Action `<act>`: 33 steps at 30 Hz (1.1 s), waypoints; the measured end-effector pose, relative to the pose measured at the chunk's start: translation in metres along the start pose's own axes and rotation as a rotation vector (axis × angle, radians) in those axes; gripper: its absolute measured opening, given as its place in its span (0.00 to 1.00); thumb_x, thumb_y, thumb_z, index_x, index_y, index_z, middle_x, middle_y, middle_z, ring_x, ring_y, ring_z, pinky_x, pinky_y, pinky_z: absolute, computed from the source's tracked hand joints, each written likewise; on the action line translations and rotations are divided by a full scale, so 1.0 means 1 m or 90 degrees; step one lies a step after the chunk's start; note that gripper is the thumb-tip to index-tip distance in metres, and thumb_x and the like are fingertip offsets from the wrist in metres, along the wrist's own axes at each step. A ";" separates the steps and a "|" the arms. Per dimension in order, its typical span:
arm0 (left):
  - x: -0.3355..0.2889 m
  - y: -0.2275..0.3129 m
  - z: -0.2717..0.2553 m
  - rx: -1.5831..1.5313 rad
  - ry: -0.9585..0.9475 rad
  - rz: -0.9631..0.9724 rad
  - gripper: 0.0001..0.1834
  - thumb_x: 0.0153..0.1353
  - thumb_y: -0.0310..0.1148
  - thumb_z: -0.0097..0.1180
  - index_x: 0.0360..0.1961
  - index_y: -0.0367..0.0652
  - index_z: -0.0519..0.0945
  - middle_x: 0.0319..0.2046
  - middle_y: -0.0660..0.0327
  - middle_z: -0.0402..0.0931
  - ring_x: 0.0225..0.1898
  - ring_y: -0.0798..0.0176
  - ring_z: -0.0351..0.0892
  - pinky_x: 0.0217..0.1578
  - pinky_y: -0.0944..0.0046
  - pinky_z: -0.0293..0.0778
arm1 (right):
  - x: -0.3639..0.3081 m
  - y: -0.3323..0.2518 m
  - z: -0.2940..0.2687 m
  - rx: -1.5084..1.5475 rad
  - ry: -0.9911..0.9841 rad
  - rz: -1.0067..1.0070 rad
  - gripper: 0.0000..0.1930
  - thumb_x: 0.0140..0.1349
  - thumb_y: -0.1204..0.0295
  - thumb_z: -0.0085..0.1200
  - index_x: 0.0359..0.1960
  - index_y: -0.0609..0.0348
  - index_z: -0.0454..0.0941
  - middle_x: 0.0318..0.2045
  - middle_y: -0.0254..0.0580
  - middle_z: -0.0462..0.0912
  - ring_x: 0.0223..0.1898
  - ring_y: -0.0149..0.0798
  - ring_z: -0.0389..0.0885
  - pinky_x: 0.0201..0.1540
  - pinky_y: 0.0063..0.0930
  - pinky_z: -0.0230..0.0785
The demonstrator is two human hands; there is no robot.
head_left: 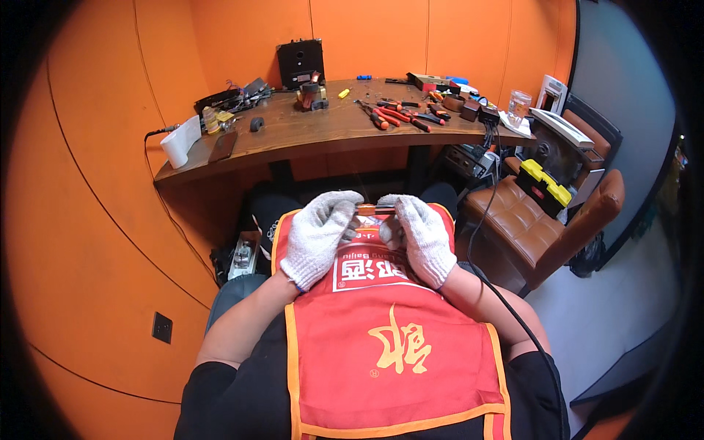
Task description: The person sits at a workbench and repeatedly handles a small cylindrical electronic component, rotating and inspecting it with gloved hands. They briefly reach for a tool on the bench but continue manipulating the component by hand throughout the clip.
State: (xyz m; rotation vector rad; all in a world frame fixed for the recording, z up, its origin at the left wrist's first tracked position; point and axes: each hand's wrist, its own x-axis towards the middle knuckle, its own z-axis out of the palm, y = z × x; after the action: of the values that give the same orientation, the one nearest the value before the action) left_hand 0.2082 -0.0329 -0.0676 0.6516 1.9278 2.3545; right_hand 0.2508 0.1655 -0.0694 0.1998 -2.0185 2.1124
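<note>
Both my hands wear white knitted gloves and are raised over my lap, in front of the red apron with orange edging. My left hand pinches one end of a thin, dark, flat strip between thumb and fingers. At its other end, my right hand grips it the same way. The strip lies level between the two hands, seen nearly edge-on with a brownish tint. Its ends are covered by the gloves, and I cannot make out its exact kind.
Ahead is a curved wooden table with several red-handled pliers, a paper roll, a dark speaker-like box and a glass. At right, a brown chair holds a yellow-and-black toolbox. A black cable hangs past my right arm.
</note>
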 end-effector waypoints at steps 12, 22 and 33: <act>-0.004 0.010 -0.002 0.046 -0.031 0.029 0.15 0.76 0.32 0.58 0.58 0.38 0.80 0.38 0.64 0.83 0.30 0.77 0.78 0.34 0.75 0.78 | 0.004 -0.005 0.006 0.051 -0.029 -0.079 0.16 0.81 0.64 0.47 0.57 0.62 0.79 0.40 0.35 0.84 0.34 0.26 0.80 0.37 0.19 0.72; -0.005 0.014 -0.005 0.017 -0.037 -0.064 0.14 0.77 0.34 0.57 0.56 0.39 0.81 0.35 0.65 0.83 0.31 0.76 0.79 0.33 0.75 0.78 | 0.006 -0.002 0.001 0.039 -0.087 -0.051 0.16 0.79 0.64 0.52 0.57 0.62 0.79 0.41 0.37 0.85 0.39 0.25 0.81 0.42 0.19 0.75; -0.003 0.012 -0.012 0.041 -0.083 -0.092 0.15 0.77 0.34 0.55 0.59 0.38 0.79 0.38 0.64 0.83 0.34 0.74 0.81 0.38 0.73 0.81 | 0.006 0.007 0.002 -0.047 -0.058 -0.062 0.15 0.79 0.66 0.51 0.59 0.61 0.78 0.38 0.35 0.85 0.35 0.23 0.79 0.36 0.18 0.71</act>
State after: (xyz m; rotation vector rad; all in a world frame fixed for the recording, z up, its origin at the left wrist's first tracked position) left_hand 0.2098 -0.0481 -0.0586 0.6289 1.9317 2.1189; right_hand 0.2433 0.1632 -0.0748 0.3817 -2.0886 2.0005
